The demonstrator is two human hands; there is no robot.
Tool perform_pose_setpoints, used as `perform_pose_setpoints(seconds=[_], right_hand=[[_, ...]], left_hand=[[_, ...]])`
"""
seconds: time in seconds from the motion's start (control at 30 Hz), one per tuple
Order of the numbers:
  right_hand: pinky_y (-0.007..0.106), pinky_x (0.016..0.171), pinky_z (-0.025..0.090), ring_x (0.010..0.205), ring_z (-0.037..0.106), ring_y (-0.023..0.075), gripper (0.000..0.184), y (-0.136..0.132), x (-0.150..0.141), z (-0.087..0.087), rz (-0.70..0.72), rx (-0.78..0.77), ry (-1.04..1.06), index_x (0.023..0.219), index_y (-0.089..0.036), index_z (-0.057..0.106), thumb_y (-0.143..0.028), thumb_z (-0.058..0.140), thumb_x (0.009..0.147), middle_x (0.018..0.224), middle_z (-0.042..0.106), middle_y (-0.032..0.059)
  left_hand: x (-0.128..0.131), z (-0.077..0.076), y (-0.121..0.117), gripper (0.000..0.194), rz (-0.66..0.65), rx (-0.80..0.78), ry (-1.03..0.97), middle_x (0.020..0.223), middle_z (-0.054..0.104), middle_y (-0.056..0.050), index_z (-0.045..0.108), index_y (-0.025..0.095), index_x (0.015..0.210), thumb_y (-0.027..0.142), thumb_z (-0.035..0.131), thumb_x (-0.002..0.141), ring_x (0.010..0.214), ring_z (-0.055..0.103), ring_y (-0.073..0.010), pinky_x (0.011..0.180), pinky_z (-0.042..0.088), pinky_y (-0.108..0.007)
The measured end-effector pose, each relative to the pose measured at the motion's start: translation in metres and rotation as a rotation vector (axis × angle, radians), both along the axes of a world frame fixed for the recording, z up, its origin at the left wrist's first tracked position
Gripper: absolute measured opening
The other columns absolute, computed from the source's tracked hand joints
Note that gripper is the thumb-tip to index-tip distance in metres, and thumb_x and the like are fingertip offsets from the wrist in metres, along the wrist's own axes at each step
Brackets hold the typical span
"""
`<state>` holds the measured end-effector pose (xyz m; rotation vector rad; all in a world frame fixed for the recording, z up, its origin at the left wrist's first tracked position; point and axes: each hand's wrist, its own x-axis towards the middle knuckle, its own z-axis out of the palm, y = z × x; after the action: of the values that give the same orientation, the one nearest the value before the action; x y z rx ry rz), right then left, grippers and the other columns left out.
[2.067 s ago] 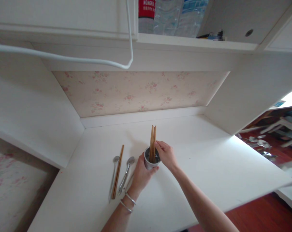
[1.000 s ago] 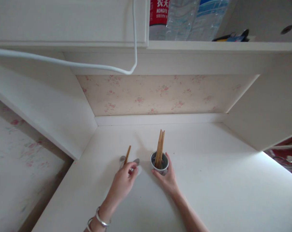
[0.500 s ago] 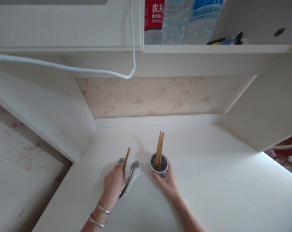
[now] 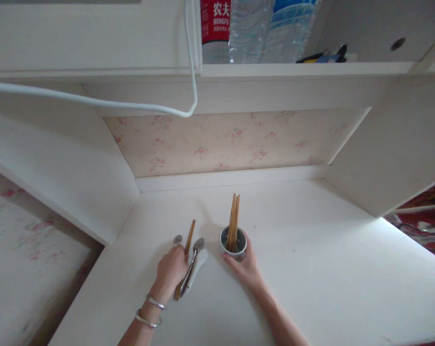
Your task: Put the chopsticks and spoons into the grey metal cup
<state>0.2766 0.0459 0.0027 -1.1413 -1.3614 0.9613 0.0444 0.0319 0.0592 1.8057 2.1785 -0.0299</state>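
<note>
My right hand (image 4: 246,269) is wrapped round a small metal cup (image 4: 223,244), in which several wooden chopsticks (image 4: 234,218) stand upright with a slight lean. Left of the cup, my left hand (image 4: 172,266) is closed at the white surface on more wooden chopsticks (image 4: 190,235). Their upper ends stick out past the fingers, and their lower ends show below the hand. Against its right side lies a metal spoon (image 4: 199,244), with a white spoon (image 4: 200,262) alongside. The bowl of another small metal spoon (image 4: 177,239) peeks out beyond the knuckles; its handle is hidden.
The white desk top (image 4: 293,278) is walled in by side panels and a flowered back wall (image 4: 217,144). Above runs a shelf with plastic bottles (image 4: 251,31) and small dark items (image 4: 323,56). A white cable (image 4: 131,105) hangs in front of the cabinet.
The chopsticks at my left hand now show their lower ends below it, and more of the small spoon's bowl is uncovered. My right hand keeps its hold on the cup. The view has shifted slightly.
</note>
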Motion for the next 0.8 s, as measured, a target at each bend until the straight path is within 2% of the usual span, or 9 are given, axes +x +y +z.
perform_pose_setpoints(seconds=[0.13,0.23,0.37,0.5,0.6,0.7,0.8], right_hand=[[0.055,0.104,0.036,0.126,0.046,0.0327,0.084,-0.001,-0.001,0.003,-0.001,-0.012,0.013,0.138,-0.026,0.035,-0.039,0.078,0.066,0.133,0.053,0.0107],[0.054,0.102,0.039,0.124,0.048,0.0333,0.084,0.000,-0.001,0.003,-0.007,0.005,0.036,0.137,-0.026,0.037,-0.041,0.078,0.065,0.131,0.056,0.0110],[0.055,0.101,0.040,0.123,0.048,0.0338,0.085,0.000,-0.002,0.002,-0.003,0.019,0.046,0.137,-0.027,0.037,-0.042,0.078,0.065,0.130,0.056,0.0106],[0.055,0.101,0.040,0.123,0.049,0.0340,0.084,0.000,-0.003,0.004,-0.001,0.025,0.051,0.137,-0.027,0.037,-0.042,0.078,0.065,0.130,0.056,0.0107],[0.055,0.101,0.040,0.123,0.048,0.0342,0.084,-0.001,-0.003,0.006,-0.006,0.029,0.046,0.137,-0.027,0.037,-0.044,0.078,0.065,0.130,0.056,0.0106],[0.054,0.102,0.039,0.124,0.048,0.0343,0.084,-0.001,-0.003,0.008,-0.009,0.040,0.026,0.137,-0.027,0.037,-0.043,0.078,0.064,0.131,0.055,0.0104],[0.053,0.103,0.038,0.123,0.048,0.0335,0.083,-0.001,-0.002,0.010,-0.005,0.043,0.011,0.137,-0.028,0.037,-0.040,0.078,0.065,0.132,0.054,0.0098]], left_hand=[[-0.004,0.000,0.005,0.031,-0.015,-0.018,-0.015,0.090,0.071,-0.015,0.063,0.016,0.081,0.035,0.040,0.089,0.086,0.067,-0.0285,0.069,0.045,-0.033],[-0.008,0.010,0.011,0.029,-0.026,-0.003,-0.063,0.086,0.072,-0.012,0.063,0.018,0.081,0.033,0.039,0.089,0.083,0.068,-0.0251,0.069,0.044,-0.030],[-0.004,0.046,0.018,0.027,-0.070,0.148,-0.235,0.085,0.072,-0.006,0.063,0.020,0.084,0.033,0.039,0.090,0.080,0.066,-0.0191,0.069,0.043,-0.026],[0.015,0.090,0.028,0.032,-0.145,0.390,-0.645,0.092,0.071,-0.004,0.061,0.020,0.098,0.045,0.043,0.089,0.082,0.065,-0.0164,0.075,0.048,-0.026],[0.036,0.112,0.040,0.035,-0.159,0.505,-0.848,0.094,0.071,-0.005,0.061,0.018,0.103,0.047,0.048,0.087,0.086,0.066,-0.0169,0.079,0.050,-0.028],[0.056,0.115,0.053,0.034,-0.204,0.558,-0.909,0.094,0.071,-0.005,0.062,0.018,0.103,0.045,0.052,0.085,0.085,0.066,-0.0169,0.078,0.051,-0.027],[0.071,0.101,0.063,0.031,-0.249,0.552,-0.876,0.093,0.072,-0.005,0.064,0.018,0.100,0.042,0.052,0.086,0.085,0.066,-0.0171,0.075,0.051,-0.026]])
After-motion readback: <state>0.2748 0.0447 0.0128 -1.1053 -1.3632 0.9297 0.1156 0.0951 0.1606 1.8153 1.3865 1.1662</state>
